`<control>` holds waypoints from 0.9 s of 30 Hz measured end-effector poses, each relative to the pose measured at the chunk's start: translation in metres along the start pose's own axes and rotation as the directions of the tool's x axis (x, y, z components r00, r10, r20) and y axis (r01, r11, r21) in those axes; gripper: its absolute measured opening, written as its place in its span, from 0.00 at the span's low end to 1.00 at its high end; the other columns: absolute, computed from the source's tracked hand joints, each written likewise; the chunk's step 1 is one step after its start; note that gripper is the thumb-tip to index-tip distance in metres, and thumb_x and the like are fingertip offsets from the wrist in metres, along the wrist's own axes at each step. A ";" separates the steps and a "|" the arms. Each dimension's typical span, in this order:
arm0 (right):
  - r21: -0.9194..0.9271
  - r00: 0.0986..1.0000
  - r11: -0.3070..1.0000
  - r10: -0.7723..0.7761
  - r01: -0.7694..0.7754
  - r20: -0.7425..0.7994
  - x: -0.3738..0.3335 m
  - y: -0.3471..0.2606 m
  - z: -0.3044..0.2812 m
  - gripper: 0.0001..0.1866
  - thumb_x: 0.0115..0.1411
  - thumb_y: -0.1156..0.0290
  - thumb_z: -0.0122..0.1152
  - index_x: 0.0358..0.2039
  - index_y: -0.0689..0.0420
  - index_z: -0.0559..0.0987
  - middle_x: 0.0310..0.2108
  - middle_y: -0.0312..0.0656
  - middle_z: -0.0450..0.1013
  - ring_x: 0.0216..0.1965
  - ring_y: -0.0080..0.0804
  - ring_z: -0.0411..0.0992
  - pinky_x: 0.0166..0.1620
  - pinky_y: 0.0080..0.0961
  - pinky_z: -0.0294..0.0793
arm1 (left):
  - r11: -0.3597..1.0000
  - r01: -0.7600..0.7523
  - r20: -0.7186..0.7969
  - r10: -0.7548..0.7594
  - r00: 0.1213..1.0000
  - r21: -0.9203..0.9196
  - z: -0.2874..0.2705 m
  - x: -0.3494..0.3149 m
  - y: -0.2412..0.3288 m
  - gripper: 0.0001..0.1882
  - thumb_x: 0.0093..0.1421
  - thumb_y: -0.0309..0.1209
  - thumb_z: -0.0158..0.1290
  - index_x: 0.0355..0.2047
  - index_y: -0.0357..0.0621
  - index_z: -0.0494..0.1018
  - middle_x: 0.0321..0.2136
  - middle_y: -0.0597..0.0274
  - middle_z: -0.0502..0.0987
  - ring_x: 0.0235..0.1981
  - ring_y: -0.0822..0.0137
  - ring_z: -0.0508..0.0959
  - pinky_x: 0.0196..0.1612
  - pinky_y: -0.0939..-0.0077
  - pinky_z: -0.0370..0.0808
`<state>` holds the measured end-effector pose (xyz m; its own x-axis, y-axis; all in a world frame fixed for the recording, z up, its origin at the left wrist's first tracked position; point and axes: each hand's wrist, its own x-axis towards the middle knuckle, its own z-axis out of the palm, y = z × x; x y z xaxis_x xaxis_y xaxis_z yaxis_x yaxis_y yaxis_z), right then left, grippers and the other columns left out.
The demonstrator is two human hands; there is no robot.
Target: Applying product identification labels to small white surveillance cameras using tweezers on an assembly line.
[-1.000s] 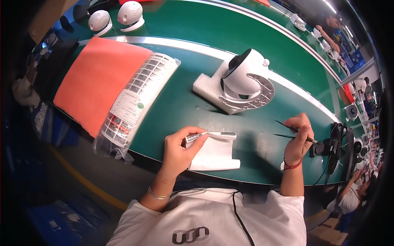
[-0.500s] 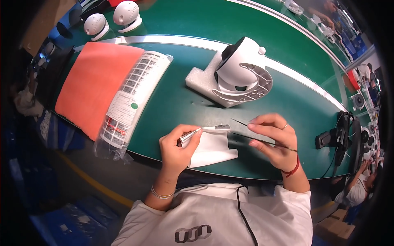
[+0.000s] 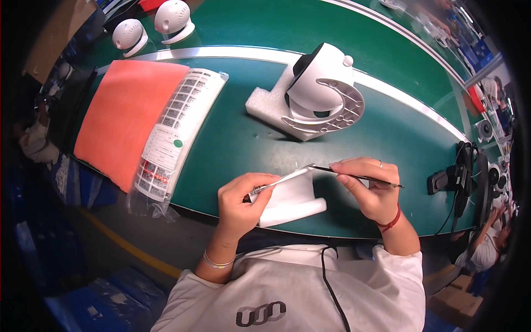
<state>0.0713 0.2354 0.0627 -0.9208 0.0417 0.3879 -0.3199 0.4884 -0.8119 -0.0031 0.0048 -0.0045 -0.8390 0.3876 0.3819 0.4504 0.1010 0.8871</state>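
Observation:
My left hand (image 3: 240,200) pinches a white sheet of labels (image 3: 290,193) between thumb and fingers. Its upper edge is folded over and its lower end curls into a roll near the table's front edge. In my right hand (image 3: 371,192) are dark tweezers (image 3: 357,176), pressed together, with their tips at the right end of the folded edge. Whether a label is caught in the tips is too small to tell. Beyond both hands, a white camera-like device (image 3: 323,88) lies tilted on a white foam block (image 3: 266,104), its ribbed base facing me.
On the left, an orange sheet (image 3: 127,116) lies beside a plastic-bagged stack of printed labels (image 3: 174,133). Two white rounded devices (image 3: 128,34) stand at the far left. A black device with cables (image 3: 451,180) is at the table's right end. Other people (image 3: 487,243) work farther right.
My right hand has brought the tweezers to the label sheet's edge, and their tips have closed together. My left hand has tilted the sheet, its right end rising.

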 end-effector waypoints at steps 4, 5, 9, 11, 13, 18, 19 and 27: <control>-0.135 0.967 0.963 -0.244 0.232 -0.075 0.002 0.006 0.006 0.10 0.47 0.88 0.64 0.32 0.64 0.82 0.31 0.44 0.80 0.33 0.37 0.79 0.37 0.24 0.77 | 1.000 0.015 0.035 -0.015 0.999 -0.005 -0.002 0.002 0.002 0.09 0.49 0.12 0.55 0.31 0.33 0.78 0.31 0.55 0.82 0.33 0.67 0.82 0.37 0.79 0.76; -0.106 0.974 0.975 -0.206 0.197 -0.091 0.001 0.008 0.005 0.12 0.46 0.89 0.64 0.32 0.64 0.82 0.31 0.44 0.80 0.33 0.37 0.79 0.38 0.24 0.77 | 1.000 0.013 0.038 -0.013 0.999 -0.005 -0.002 0.002 0.002 0.09 0.49 0.12 0.55 0.31 0.33 0.78 0.31 0.55 0.82 0.33 0.67 0.82 0.37 0.79 0.76; -0.327 0.890 0.863 -0.442 0.386 -0.117 0.006 0.022 0.006 0.14 0.42 0.89 0.65 0.32 0.63 0.81 0.31 0.45 0.79 0.33 0.38 0.79 0.38 0.26 0.78 | 0.998 0.057 0.067 -0.058 0.996 0.030 -0.002 0.000 0.004 0.09 0.49 0.12 0.56 0.31 0.34 0.78 0.31 0.56 0.82 0.32 0.69 0.81 0.36 0.80 0.76; -0.419 0.828 0.760 -0.559 0.496 -0.035 0.010 0.028 0.007 0.16 0.39 0.88 0.66 0.32 0.62 0.81 0.32 0.43 0.78 0.33 0.38 0.79 0.36 0.26 0.79 | 0.996 0.079 0.079 -0.083 0.993 0.045 -0.002 0.001 0.006 0.09 0.49 0.13 0.56 0.31 0.35 0.78 0.30 0.56 0.82 0.32 0.70 0.81 0.35 0.81 0.75; -0.478 0.791 0.693 -0.612 0.540 0.006 0.013 0.036 0.011 0.16 0.38 0.84 0.66 0.33 0.62 0.81 0.33 0.43 0.78 0.34 0.37 0.79 0.35 0.27 0.80 | 0.995 0.090 0.070 -0.093 0.993 0.050 -0.002 0.000 0.006 0.09 0.50 0.13 0.57 0.31 0.35 0.78 0.30 0.58 0.82 0.30 0.72 0.80 0.33 0.83 0.74; -0.569 0.741 0.571 -0.664 0.592 0.105 0.016 0.050 0.014 0.16 0.40 0.78 0.64 0.34 0.61 0.81 0.33 0.43 0.78 0.35 0.38 0.79 0.34 0.28 0.80 | 0.994 0.094 0.068 -0.097 0.993 0.053 -0.002 -0.001 0.005 0.08 0.50 0.14 0.57 0.31 0.35 0.79 0.28 0.60 0.81 0.28 0.75 0.79 0.31 0.85 0.73; -0.575 0.738 0.568 -0.667 0.589 0.097 0.017 0.051 0.015 0.17 0.39 0.78 0.64 0.34 0.62 0.81 0.33 0.43 0.78 0.35 0.38 0.79 0.34 0.28 0.80 | 0.994 0.096 0.067 -0.100 0.993 0.057 -0.003 -0.001 0.005 0.08 0.50 0.14 0.57 0.31 0.35 0.79 0.28 0.60 0.81 0.28 0.75 0.78 0.30 0.85 0.72; -0.596 0.755 0.583 -0.653 0.552 0.062 0.021 0.056 0.017 0.20 0.35 0.79 0.64 0.35 0.62 0.81 0.33 0.43 0.78 0.36 0.38 0.78 0.35 0.28 0.80 | 0.994 0.097 0.066 -0.101 0.993 0.051 -0.003 -0.001 0.005 0.07 0.50 0.15 0.58 0.31 0.36 0.79 0.27 0.61 0.81 0.27 0.77 0.77 0.29 0.86 0.71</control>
<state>0.0302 0.2493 0.0180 -0.5004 -0.3409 0.7958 -0.5621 0.8271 0.0009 -0.0010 0.0028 0.0004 -0.8581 0.4352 0.2726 0.3814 0.1846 0.9058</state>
